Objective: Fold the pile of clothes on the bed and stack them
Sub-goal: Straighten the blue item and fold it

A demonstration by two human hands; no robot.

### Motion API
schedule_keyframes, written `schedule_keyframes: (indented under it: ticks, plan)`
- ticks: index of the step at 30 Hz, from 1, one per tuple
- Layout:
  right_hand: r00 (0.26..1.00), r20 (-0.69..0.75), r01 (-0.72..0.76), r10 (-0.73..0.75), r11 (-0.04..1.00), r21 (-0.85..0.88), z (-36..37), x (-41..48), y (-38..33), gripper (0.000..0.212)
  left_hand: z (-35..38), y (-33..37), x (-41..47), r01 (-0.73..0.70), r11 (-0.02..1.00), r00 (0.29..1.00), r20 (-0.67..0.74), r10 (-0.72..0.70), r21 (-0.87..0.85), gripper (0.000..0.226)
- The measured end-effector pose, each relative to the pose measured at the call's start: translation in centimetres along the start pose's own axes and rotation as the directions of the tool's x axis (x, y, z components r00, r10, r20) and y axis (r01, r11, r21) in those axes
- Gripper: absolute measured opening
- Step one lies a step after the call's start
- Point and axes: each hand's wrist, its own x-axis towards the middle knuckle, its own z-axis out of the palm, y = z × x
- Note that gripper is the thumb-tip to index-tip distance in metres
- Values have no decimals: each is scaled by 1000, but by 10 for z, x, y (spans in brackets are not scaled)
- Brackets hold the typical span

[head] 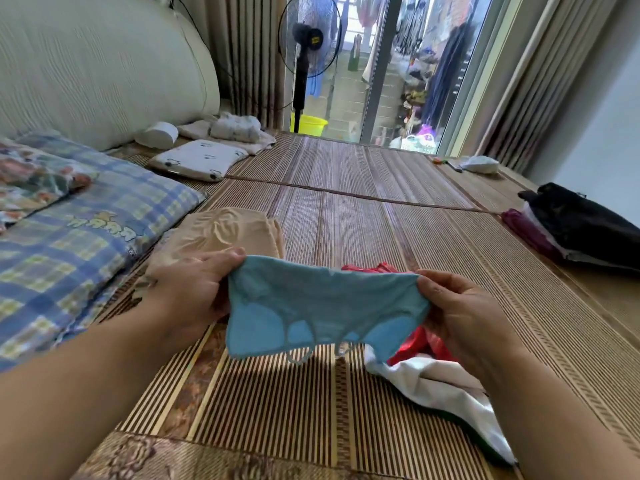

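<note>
My left hand (188, 289) grips the left edge of a light blue garment (318, 306), thumb on top, fingers curled behind the fabric. My right hand (464, 313) pinches the right edge the same way, thumb over the cloth. The garment is stretched between both hands and held up off the bamboo mat (363, 220), its lower edge hanging loose with thin loops dangling.

Under it, on the right side: a red garment (415, 344), crumpled on the mat and partly hidden by the blue one and my right hand. A white garment (446, 386) lies unfolded just beside the red one and touching it, running under my right forearm.

A beige folded piece (221, 233) lies flat on the mat just past my left hand, next to the plaid pillow (86, 230).

Far right edge of the mat: a black item (585, 223) on top of purple and white layers, well apart from my hands. Can't tell what the black item is.

Back of the bed: a small white pillow (201, 159), a paper roll (157, 134) and a padded headboard (97, 64). A standing fan (310, 39) and a yellow basin (310, 123) are by the glass door.
</note>
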Motion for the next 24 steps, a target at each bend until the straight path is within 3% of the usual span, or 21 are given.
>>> schedule_keyframes:
  ticks: [3, 5, 9, 13, 17, 24]
  plan:
    - [1000, -12, 20, -21, 999, -39, 17, -9, 3, 11, 23, -5, -15, 59, 997, 995, 74, -62, 42, 29]
    - [998, 66, 17, -13, 998, -62, 36, -19, 9, 4, 41, -10, -27, 89, 993, 985, 140, -98, 71, 29]
    - [987, 144, 91, -69, 984, -155, 66, -38, 22, 13, 69, -17, -47, 91, 994, 972, 213, -102, 61, 32]
    - [981, 173, 126, -90, 969, -210, 69, -45, 23, 9, 78, -22, -55, 73, 994, 978, 191, -87, 78, 37]
    - [977, 175, 172, -122, 935, -310, 66, -50, 17, 9, 79, -25, -57, 32, 993, 986, 156, -50, 117, 19]
    - [906, 376, 373, -196, 790, -486, 66, -61, 6, 18, 82, -24, -62, 54, 996, 982, 175, -66, 72, 28]
